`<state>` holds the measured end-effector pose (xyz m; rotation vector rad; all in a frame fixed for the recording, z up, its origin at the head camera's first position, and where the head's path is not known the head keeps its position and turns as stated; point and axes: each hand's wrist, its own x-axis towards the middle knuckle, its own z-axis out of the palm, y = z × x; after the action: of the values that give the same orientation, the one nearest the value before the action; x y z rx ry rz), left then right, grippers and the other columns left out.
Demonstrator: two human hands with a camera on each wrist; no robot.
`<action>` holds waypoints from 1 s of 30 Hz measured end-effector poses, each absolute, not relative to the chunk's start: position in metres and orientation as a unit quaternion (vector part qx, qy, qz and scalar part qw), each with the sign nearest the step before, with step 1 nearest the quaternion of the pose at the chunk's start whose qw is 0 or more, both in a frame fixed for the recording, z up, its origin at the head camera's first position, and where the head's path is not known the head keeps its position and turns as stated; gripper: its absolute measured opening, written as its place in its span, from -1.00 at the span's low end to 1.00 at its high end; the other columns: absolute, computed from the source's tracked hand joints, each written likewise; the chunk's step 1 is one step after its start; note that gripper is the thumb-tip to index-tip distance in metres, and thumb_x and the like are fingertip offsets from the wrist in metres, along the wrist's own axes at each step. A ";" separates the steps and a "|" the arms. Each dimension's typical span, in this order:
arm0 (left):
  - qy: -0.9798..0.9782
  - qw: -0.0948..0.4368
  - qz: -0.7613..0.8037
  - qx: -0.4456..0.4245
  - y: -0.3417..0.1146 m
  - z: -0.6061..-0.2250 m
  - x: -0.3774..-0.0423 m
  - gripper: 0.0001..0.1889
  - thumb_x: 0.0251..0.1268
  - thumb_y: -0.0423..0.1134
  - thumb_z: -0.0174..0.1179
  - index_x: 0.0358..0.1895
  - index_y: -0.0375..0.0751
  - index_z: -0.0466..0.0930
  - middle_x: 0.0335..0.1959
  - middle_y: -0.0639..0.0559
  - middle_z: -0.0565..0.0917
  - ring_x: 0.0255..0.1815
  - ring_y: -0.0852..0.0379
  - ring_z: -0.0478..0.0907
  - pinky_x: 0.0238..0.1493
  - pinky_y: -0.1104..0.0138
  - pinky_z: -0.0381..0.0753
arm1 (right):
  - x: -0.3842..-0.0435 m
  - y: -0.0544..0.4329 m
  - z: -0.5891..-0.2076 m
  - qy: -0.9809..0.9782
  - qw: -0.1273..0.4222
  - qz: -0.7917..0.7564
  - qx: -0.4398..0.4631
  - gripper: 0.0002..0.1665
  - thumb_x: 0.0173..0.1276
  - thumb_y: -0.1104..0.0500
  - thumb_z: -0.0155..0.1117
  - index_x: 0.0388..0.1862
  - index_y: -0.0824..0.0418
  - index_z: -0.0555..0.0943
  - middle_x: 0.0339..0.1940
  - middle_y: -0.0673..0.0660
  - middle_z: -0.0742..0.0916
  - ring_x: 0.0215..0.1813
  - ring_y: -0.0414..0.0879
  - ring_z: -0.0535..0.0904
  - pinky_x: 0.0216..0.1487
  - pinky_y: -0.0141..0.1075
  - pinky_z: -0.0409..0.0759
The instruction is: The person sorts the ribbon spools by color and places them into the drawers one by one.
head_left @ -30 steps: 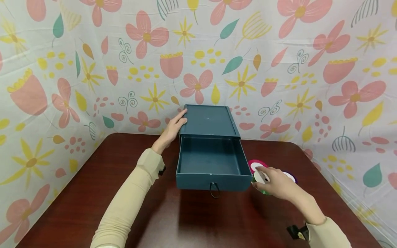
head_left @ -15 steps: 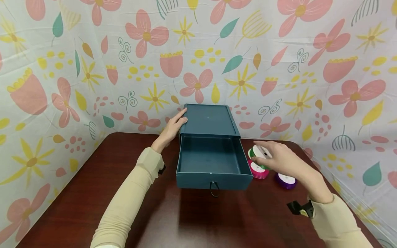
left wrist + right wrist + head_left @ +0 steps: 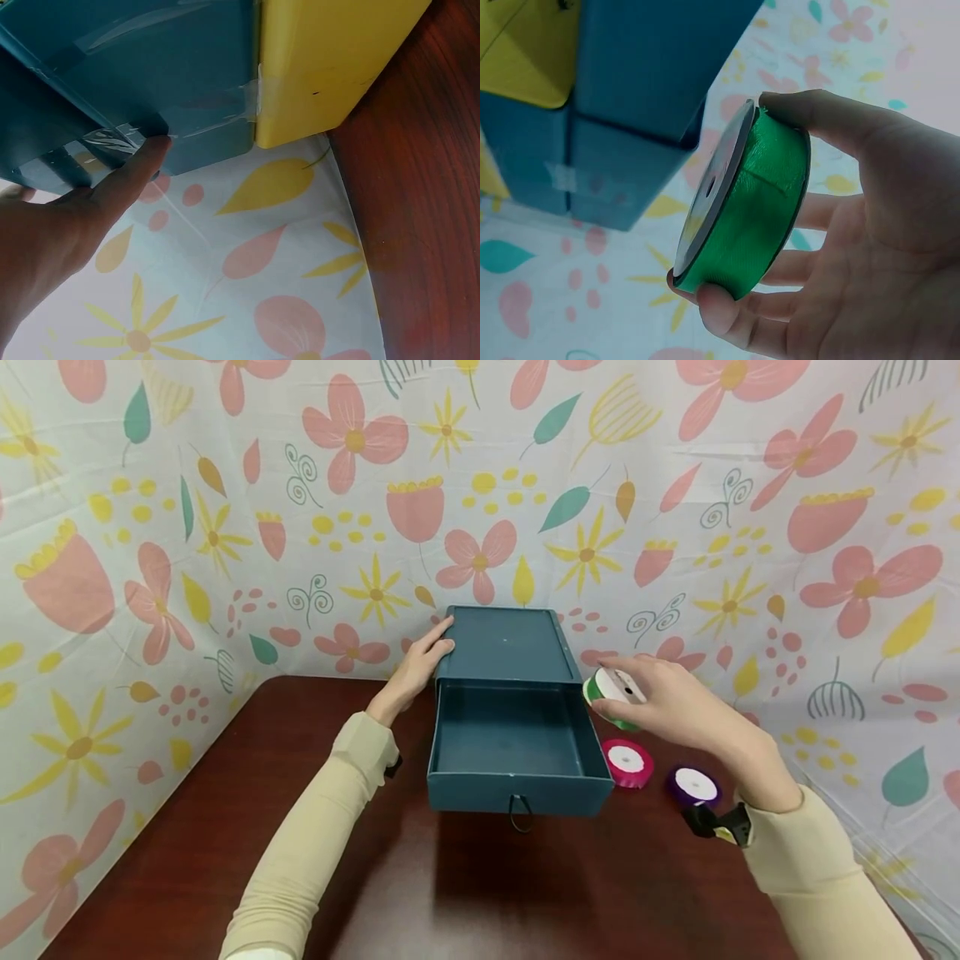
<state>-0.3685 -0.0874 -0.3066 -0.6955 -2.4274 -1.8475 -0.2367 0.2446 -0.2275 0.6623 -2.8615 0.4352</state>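
My right hand [image 3: 675,697] grips a spool of green ribbon [image 3: 742,214] by its edges, thumb and fingers at opposite sides. It is tilted in the air beside the right wall of a pulled-out drawer [image 3: 517,795]. The drawer belongs to a dark blue box [image 3: 510,643], and its bare blue floor shows. My left hand [image 3: 416,668] rests along the box's upper left edge. In the left wrist view its extended finger [image 3: 142,165] touches the box's taped side. A spool of pink ribbon [image 3: 626,762] lies on the table below my right hand.
A spool of purple ribbon [image 3: 696,785] lies further right on the dark wooden table [image 3: 360,877]. A thin dark pull loop [image 3: 529,818] hangs from the drawer front. Yellow panels [image 3: 322,67] adjoin the blue box. A floral cloth [image 3: 480,468] stands behind and at the sides.
My right hand has lifted the green ribbon spool from near the drawer's front right corner, up and back along its right side, uncovering the pink and purple spools. My left hand has stayed put.
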 end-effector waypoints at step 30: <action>-0.787 0.004 -0.576 -0.219 -0.086 -0.294 -0.352 -0.42 0.56 -0.08 -0.17 0.56 0.01 -0.01 0.34 -0.18 0.40 0.18 -0.05 0.40 0.26 0.11 0.35 | -0.235 0.161 -0.233 -0.941 0.049 0.137 0.306 -0.26 0.17 -0.17 0.38 0.28 0.10 0.49 -0.03 0.11 0.61 -0.19 -0.10 0.49 -0.33 -0.36 0.52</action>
<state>-0.3522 -0.0864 -0.2938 -0.6873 -2.4667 -1.8055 -0.2347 0.1610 -0.2334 0.9316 -2.8671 0.4183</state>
